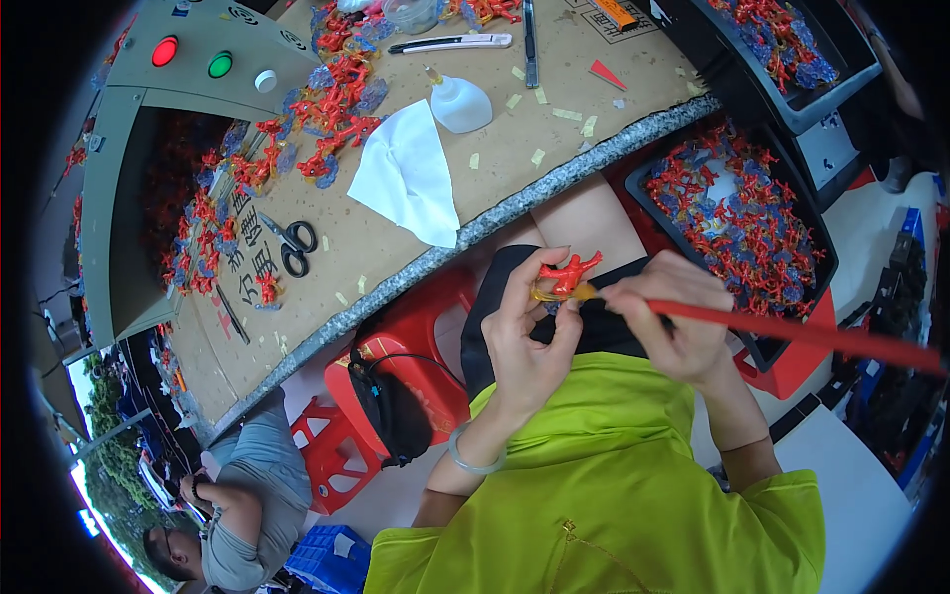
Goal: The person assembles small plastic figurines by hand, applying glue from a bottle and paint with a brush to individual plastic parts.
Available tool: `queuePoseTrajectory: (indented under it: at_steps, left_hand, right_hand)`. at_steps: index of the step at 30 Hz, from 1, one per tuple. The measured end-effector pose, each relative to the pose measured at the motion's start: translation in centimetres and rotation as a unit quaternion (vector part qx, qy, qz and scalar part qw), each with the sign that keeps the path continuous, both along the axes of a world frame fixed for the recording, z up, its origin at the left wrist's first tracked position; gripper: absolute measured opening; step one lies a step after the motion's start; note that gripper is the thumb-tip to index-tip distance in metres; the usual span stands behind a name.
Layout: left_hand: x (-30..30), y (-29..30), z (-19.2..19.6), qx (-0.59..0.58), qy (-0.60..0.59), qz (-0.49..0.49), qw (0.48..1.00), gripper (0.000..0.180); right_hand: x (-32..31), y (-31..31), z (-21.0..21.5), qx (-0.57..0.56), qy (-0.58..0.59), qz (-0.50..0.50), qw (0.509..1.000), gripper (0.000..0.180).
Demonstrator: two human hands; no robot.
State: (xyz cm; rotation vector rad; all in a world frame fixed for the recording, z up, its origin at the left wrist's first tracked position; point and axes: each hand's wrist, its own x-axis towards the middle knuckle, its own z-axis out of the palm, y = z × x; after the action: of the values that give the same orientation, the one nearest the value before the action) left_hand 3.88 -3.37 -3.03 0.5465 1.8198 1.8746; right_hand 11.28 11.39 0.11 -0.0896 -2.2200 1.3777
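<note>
I see my left hand (529, 332) held up over my lap, below the grey edge of the tabletop (515, 148). Its thumb and fingers pinch a small red toy figure (569, 273), which sticks up above my fingertips. My right hand (673, 322) is just beside it, with its fingers closed around a long red brush (792, 332). The brush handle runs out to my right, and its yellowish tip touches the bottom of the figure.

On the tabletop, a white cloth (406, 173) lies close to the near edge. A small white squeeze bottle (460, 102) stands just behind it. Black scissors (292, 243) lie toward the left end, and a utility knife (450, 43) lies near the far edge. Many red and blue figures (332, 99) are spread in a line across the tabletop. A black tray (742, 213) full of the same figures sits to my right, under the tabletop edge. A red stool (401, 366) with a black bag on it stands to my left.
</note>
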Motion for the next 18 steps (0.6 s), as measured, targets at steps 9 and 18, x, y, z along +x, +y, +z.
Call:
queuePoseTrajectory:
  at_steps: [9,18]
  left_hand:
    - [0.0,-0.2,0.3,0.02,-0.038,0.016,0.999,0.056]
    - [-1.0,-1.0,0.9,0.081,-0.239,-0.04,0.967,0.047]
  right_hand:
    - [-0.8,0.4,-0.9,-0.102,-0.044,-0.047,0.993,0.006]
    - [-1.3,-1.3,-2.7,-0.407,-0.121,-0.03,0.905,0.015]
